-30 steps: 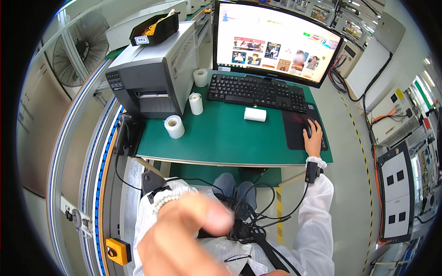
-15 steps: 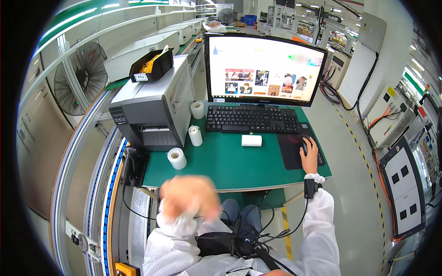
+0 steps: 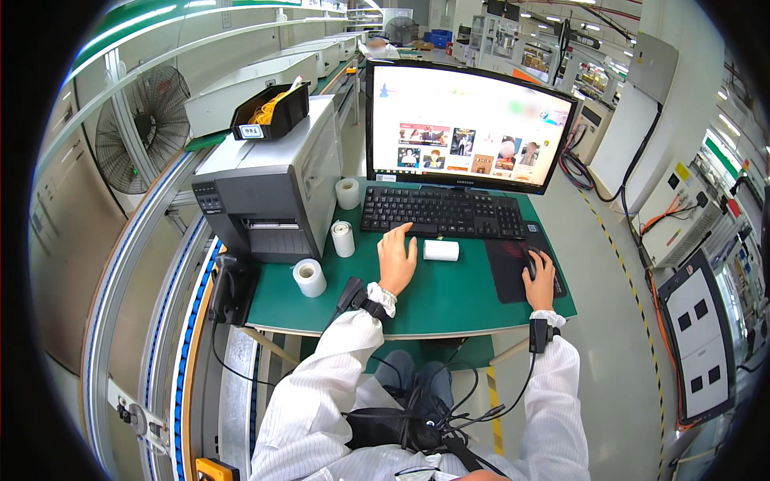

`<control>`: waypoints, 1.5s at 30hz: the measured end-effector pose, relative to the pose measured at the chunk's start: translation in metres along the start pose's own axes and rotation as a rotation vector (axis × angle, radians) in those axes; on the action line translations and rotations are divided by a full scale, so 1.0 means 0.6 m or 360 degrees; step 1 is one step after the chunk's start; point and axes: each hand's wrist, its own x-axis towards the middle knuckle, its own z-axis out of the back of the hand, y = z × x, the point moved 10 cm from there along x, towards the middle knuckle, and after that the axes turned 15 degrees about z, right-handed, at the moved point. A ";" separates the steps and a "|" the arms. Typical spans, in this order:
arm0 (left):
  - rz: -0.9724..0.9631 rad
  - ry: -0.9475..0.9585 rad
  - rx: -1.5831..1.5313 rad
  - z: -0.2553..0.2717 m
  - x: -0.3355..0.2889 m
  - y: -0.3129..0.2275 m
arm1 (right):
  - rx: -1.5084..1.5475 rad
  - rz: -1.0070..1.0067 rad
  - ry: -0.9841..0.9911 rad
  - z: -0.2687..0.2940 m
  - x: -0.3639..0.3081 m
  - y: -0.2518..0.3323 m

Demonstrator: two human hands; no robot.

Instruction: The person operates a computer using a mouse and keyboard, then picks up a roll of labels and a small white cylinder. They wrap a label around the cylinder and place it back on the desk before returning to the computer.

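My left hand (image 3: 396, 261) hovers over or rests at the front edge of the black keyboard (image 3: 433, 211). Its fingers are apart, and nothing is in them. Just right of it a white roll (image 3: 441, 251) lies on its side. My right hand (image 3: 541, 282) is curved over a black computer mouse (image 3: 532, 261) on a dark mouse pad (image 3: 504, 268). Behind the keyboard stands a lit monitor (image 3: 473, 100) with rows of small pictures. White label rolls (image 3: 309, 278) stand upright left of my left hand.
A grey and black label printer (image 3: 265, 192) fills the table's left side, a black bin (image 3: 273, 112) of yellow cord on top. A handheld scanner (image 3: 233, 284) hangs by the table's left edge. Cables (image 3: 433, 413) lie across my lap. The green tabletop (image 3: 425, 309) ends in front of me.
My left hand has moved from a blurred position before the table's front edge, forward and right to the keyboard. The right hand stays on the mouse. The view has shifted slightly.
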 end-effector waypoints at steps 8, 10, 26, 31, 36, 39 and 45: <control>0.0485 0.0044 -0.0165 -0.004 0.016 0.086 | -0.0011 0.0022 -0.0027 -0.003 0.002 -0.011; 0.0337 0.0033 -0.0175 -0.004 0.014 0.069 | -0.0023 0.0040 -0.0015 -0.005 0.004 -0.008; 0.0352 0.0034 -0.0174 -0.005 0.017 0.076 | -0.0275 -0.0050 0.0003 0.016 0.007 0.016; 0.0392 0.0050 -0.0220 -0.009 0.016 0.084 | -0.0221 0.0012 -0.0055 0.014 0.006 0.015; 0.0377 0.0059 -0.0209 -0.012 0.017 0.084 | -0.0164 0.0048 -0.0032 0.009 0.007 0.014; 0.0382 0.0058 -0.0213 -0.011 0.017 0.083 | -0.0099 0.0054 -0.0049 0.007 0.008 0.013; 0.0379 0.0047 -0.0230 -0.011 0.016 0.082 | -0.0072 0.0053 -0.0049 0.004 0.007 0.009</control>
